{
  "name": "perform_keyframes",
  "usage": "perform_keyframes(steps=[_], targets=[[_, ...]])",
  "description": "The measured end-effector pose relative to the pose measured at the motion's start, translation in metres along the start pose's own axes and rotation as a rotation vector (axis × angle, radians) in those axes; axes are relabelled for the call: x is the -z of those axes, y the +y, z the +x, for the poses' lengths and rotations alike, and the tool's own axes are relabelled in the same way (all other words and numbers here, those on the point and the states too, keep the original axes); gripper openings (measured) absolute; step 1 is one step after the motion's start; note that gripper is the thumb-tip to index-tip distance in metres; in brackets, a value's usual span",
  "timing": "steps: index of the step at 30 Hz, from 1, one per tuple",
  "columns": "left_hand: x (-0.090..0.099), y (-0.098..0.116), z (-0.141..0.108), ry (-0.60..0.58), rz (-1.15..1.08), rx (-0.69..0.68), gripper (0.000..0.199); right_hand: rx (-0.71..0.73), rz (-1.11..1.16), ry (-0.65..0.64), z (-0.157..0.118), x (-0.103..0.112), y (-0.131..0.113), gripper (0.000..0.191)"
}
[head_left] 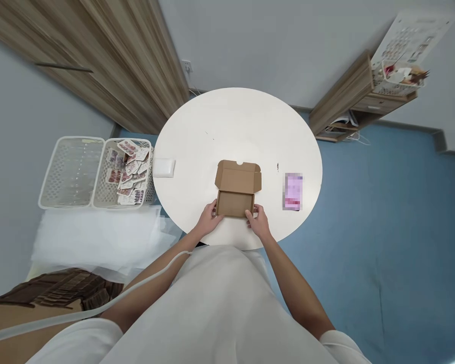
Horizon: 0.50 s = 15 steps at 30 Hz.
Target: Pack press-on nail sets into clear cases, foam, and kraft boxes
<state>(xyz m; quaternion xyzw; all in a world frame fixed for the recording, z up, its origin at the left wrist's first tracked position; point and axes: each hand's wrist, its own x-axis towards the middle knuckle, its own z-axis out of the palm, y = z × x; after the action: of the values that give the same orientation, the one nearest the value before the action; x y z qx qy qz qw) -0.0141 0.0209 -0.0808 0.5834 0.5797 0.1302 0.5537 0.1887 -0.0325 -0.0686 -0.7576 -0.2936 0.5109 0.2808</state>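
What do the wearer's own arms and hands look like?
The left hand and right hand are ungloved, the forearms bare. Short white sleeves end on the upper arms, matching the white top. A whitish cable crosses over the left arm.

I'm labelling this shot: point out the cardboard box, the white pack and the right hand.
Cardboard box (237, 186): head view, open lid's inside.
White pack (163, 168): head view, top.
Right hand (261, 221): head view, back.

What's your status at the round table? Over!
Left hand, right hand: holding opposite sides of cardboard mailer box. Lid open. White packet left, blurred pink item right, both apart from box.
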Motion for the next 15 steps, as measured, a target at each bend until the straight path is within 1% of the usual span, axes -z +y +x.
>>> perform_keyframes(steps=[3,6,12,15], targets=[[-0.004,0.009,0.016,0.011,-0.015,-0.022,0.07,0.05,0.015,-0.003,0.016,0.007,-0.001,0.055],[-0.008,0.012,0.024,0.032,-0.015,-0.017,0.072,0.075,-0.009,-0.008,0.026,0.013,0.001,0.058],[-0.015,0.008,0.018,0.105,-0.027,-0.01,0.077,0.117,-0.027,-0.04,0.027,0.017,0.006,0.062],[-0.017,0.005,0.014,0.121,-0.036,-0.009,0.079,0.137,-0.031,-0.049,0.025,0.02,0.007,0.066]])
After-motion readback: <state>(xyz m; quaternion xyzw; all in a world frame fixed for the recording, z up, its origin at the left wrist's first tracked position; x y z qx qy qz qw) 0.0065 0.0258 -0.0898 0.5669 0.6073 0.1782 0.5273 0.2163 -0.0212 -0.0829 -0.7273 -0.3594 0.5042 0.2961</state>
